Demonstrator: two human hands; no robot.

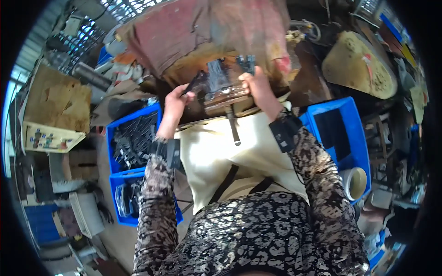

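Note:
My left hand point(175, 105) is closed round the lower end of a slim black piece point(194, 83), which slants up toward the machine. My right hand point(263, 89) has its fingers curled at the right side of a brown metal fixture point(225, 95); what they pinch, if anything, is hard to make out. Between the hands, a shiny grey metal block point(216, 76) stands on the fixture. Just beyond the right fingers is a dark bluish metal part point(246, 63). A short metal lever point(234, 126) hangs from the fixture over the pale apron point(216, 147).
A worn red cloth point(184, 37) drapes over the machine. At left, one blue bin point(109, 149) holds many dark strips, and another blue bin point(120, 221) adjoins it. A blue bin point(358, 124) with dark flat pieces and a pale cylindrical container point(357, 184) stand right.

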